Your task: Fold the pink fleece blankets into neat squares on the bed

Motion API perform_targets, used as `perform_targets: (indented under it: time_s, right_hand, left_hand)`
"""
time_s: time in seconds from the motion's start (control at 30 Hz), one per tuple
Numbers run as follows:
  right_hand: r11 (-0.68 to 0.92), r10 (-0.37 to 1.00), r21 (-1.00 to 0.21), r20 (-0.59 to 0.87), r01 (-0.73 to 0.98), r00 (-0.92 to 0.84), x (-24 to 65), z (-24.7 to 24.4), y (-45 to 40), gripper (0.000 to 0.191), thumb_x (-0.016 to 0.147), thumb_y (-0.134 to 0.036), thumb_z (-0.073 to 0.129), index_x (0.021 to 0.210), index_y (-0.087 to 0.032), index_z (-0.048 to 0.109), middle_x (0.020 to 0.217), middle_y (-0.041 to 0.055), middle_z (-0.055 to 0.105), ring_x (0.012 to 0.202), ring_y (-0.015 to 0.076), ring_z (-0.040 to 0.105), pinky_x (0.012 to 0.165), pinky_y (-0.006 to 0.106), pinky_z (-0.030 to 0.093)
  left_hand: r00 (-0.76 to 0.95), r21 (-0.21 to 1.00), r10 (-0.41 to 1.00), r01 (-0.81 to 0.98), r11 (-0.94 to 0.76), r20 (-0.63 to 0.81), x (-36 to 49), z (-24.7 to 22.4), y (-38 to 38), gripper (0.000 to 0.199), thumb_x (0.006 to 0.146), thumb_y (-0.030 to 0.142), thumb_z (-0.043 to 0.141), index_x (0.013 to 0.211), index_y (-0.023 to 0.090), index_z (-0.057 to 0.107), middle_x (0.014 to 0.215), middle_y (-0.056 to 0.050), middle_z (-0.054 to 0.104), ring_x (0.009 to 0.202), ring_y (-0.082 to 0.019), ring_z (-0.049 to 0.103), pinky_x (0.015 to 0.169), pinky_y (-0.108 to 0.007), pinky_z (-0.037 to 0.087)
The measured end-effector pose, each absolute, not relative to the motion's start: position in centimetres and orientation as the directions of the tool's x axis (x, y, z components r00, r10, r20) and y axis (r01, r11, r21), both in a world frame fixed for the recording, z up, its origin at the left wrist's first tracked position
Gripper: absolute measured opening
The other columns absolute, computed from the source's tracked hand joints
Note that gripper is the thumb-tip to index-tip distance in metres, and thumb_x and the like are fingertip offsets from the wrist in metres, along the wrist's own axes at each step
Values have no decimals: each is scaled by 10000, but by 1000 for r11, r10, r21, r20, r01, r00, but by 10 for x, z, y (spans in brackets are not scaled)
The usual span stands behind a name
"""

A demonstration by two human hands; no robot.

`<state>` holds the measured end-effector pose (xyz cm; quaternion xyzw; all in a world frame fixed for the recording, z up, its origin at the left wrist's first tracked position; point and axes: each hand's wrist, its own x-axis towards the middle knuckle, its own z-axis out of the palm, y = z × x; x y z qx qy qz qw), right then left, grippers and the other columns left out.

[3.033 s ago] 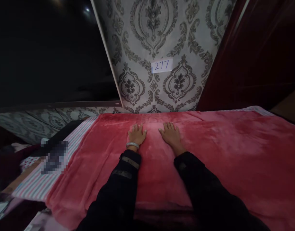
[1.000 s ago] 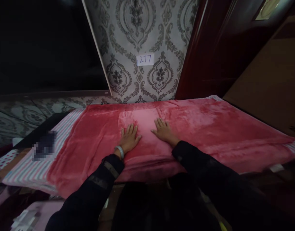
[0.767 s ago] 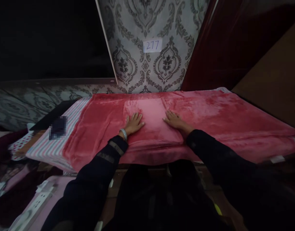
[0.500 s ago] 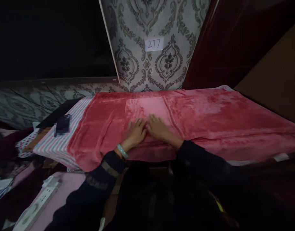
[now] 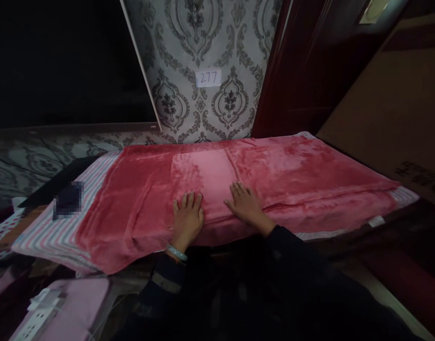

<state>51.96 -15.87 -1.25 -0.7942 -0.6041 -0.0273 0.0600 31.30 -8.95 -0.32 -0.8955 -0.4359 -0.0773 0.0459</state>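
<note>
Blanket [image 5: 217,175], red and plush, spread at centre over a striped sheet [image 5: 47,239] showing toward eight o'clock. Left hand [image 5: 187,220] laid palm down on the blanket toward seven, fingers splayed wide. Right hand [image 5: 244,203] flat on it near half past four, thumb apart. Paper label [image 5: 208,78] at twelve, on patterned wallpaper [image 5: 200,104]; dark screen [image 5: 64,66] toward ten.

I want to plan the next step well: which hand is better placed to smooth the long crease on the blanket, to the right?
The right hand, I think. It rests on the blanket close to the crease. The left hand is farther away, with the right hand in between.
</note>
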Motion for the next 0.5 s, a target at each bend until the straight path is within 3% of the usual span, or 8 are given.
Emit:
perform_targets:
  time_s: [0.2,0.33,0.5]
  right_hand:
    - [-324,939,-111,85,939,334,544,-26,-178,656,1046,-434,293,1570,-42,335,1634,170,290,1522,266,259,1221,450,228]
    - [-316,943,-154,60,936,328,553,-10,-172,667,1039,-451,293,1563,-44,354,1629,183,297,1518,275,268,1212,458,255]
    - [-136,965,-163,203,977,168,532,19,-147,642,1039,-475,307,1594,-154,331,1661,127,243,1538,274,208,1221,474,230]
  left_hand:
    - [609,-18,768,785,-619,197,311,-6,-91,580,982,281,321,1553,229,403,1617,-99,379,1509,-305,306,1213,-609,245]
    - [607,-13,771,787,-616,194,311,-7,-91,574,982,280,324,1547,231,414,1614,-97,382,1509,-311,307,1208,-620,251]
    - [605,-13,770,788,-616,205,310,-7,-92,561,987,280,344,1542,251,420,1607,-86,396,1500,-312,326,1199,-620,272]
